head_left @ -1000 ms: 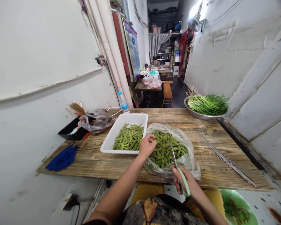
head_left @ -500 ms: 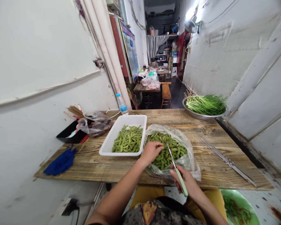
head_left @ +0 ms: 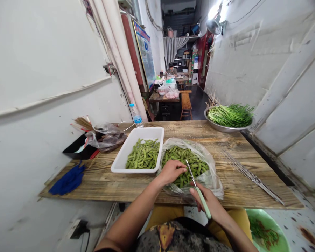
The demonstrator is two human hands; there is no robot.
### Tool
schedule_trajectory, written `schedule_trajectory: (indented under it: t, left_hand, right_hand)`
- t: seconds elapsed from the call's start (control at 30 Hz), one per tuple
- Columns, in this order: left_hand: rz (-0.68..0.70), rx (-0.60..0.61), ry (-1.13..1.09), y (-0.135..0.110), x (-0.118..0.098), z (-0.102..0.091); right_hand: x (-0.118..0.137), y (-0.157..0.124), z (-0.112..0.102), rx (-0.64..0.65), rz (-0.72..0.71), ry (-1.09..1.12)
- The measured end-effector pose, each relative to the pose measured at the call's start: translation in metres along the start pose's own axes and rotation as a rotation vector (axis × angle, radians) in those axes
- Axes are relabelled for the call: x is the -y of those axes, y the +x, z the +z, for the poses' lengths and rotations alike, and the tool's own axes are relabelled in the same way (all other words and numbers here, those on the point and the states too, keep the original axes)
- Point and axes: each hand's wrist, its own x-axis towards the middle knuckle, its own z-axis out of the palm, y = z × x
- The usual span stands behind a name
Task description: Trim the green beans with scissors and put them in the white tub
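Note:
My right hand [head_left: 207, 199] grips a pair of scissors [head_left: 197, 187] by the pale green handles, the metal blades pointing forward over the pods. My left hand [head_left: 172, 172] is closed in a pinch just left of the blade tips, above the soybean pods [head_left: 190, 161]. What sits between its fingertips is too small to make out. The green pods fill an open clear plastic bag [head_left: 212, 180] on the wooden table. To the left of the bag, a white plastic tray [head_left: 118, 161] contains more green pods.
A metal bowl [head_left: 228, 129] of long green stems stands at the back right. Metal skewers [head_left: 254, 179] lie at right. On the left are a blue cloth [head_left: 68, 180], a black box [head_left: 77, 148] and a water bottle [head_left: 137, 117]. A green basin [head_left: 269, 232] stands below the table.
My left hand has shifted slightly right, closer to the scissor blades, and its fingers have drawn together. My right hand still grips the scissors in nearly the same place.

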Motion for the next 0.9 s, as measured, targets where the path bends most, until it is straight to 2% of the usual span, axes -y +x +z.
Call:
schedule_trajectory:
  t: [0.13, 0.23, 0.33, 0.4, 0.47, 0.63, 0.9]
  left_hand:
    - [-0.084, 0.039, -0.148, -0.001, 0.002, 0.001]
    - [-0.140, -0.026, -0.289, 0.000, 0.002, 0.002]
    - [-0.293, -0.076, -0.630, 0.001, 0.002, 0.001]
    - [-0.376, -0.037, -0.878, 0.002, 0.000, 0.000]
    - [-0.400, 0.005, -1.022, 0.001, -0.002, 0.000]
    - [-0.422, 0.014, -1.116, -0.002, -0.007, 0.004]
    - [-0.446, 0.001, -1.091, -0.009, -0.014, 0.018]
  right_hand:
    - [-0.002, 0.001, 0.000, 0.000, 0.014, 0.071]
    - [-0.008, 0.003, 0.001, 0.004, 0.051, 0.137]
    - [-0.011, 0.004, 0.004, 0.001, 0.045, 0.203]
    - [-0.011, 0.003, 0.006, 0.000, 0.031, 0.247]
    - [-0.009, 0.003, 0.008, -0.001, 0.023, 0.283]
    - [-0.009, 0.003, 0.011, 0.025, 0.036, 0.357]
    - [-0.005, 0.001, 0.010, 0.009, 0.042, 0.378]
